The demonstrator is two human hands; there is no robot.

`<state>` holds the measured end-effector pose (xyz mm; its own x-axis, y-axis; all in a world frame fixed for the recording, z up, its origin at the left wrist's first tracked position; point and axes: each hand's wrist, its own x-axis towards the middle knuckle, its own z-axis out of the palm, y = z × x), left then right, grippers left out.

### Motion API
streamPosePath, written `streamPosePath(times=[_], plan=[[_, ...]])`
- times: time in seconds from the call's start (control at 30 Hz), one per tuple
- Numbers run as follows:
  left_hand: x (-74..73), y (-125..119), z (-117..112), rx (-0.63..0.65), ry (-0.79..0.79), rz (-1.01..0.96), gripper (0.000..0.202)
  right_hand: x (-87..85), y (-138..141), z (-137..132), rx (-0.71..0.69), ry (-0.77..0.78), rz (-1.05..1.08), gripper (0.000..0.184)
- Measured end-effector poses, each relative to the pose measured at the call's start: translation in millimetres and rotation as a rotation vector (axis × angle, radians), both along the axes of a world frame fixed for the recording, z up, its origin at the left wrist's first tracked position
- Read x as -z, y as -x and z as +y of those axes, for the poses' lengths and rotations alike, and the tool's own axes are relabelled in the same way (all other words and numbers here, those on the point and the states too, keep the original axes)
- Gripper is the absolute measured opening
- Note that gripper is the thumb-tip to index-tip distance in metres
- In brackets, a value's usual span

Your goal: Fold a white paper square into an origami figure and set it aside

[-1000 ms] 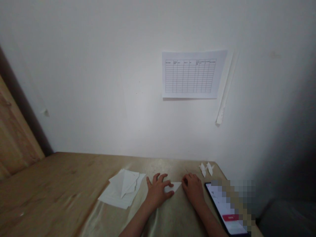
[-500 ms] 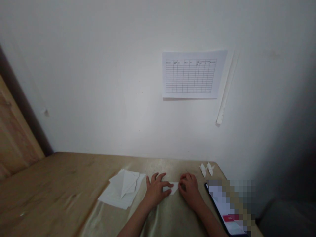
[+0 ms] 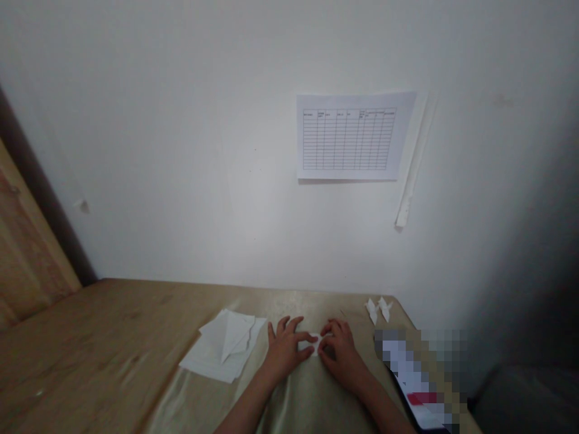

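A small folded piece of white paper (image 3: 316,343) lies on the cloth-covered table between my hands, mostly hidden under fingers. My left hand (image 3: 286,345) holds its left side down with thumb and index finger, the other fingers spread. At the paper's right side, my right hand (image 3: 339,346) has thumb and index finger drawn together on the edge. Left of my hands is a stack of white paper sheets (image 3: 212,355), topped by a folded, pointed sheet (image 3: 235,331). Two small folded paper figures (image 3: 371,310) stand near the far right corner.
A phone (image 3: 416,386), partly pixelated, lies along the table's right edge beside my right forearm. The tan cloth (image 3: 122,337) has folds near me. A white wall (image 3: 181,150) with a printed table sheet (image 3: 348,138) rises behind. Wood (image 3: 27,241) stands at far left.
My right hand has moved left, closer to my left hand, bringing the paper's right part over so less of it shows. My left hand stays in place.
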<state>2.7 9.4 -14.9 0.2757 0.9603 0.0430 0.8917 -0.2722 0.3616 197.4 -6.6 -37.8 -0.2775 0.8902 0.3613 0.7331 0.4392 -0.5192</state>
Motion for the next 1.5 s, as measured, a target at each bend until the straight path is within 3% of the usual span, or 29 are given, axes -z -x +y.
streamPosePath(times=[0.27,0.5,0.73,0.9,1.5], plan=[[-3.9,-1.5,-0.8,-0.007,0.018,0.022,0.028,-1.6,0.0,-2.2,-0.044,0.038,0.015,0.011],[3.1,-1.3,-0.1,-0.004,-0.020,0.002,0.029,4.0,-7.7,8.1,0.196,-0.029,0.152,0.011],[10.7,0.2,1.5,0.003,-0.069,-0.017,0.029,5.9,-7.3,7.4,0.103,0.057,0.111,0.011],[12.6,0.9,2.2,0.001,-0.075,-0.014,0.030,4.7,-5.6,5.3,0.127,0.089,0.088,0.011],[8.5,0.5,3.8,0.008,-0.032,0.004,0.028,-0.7,-10.7,16.8,0.448,-0.004,-0.075,0.015]])
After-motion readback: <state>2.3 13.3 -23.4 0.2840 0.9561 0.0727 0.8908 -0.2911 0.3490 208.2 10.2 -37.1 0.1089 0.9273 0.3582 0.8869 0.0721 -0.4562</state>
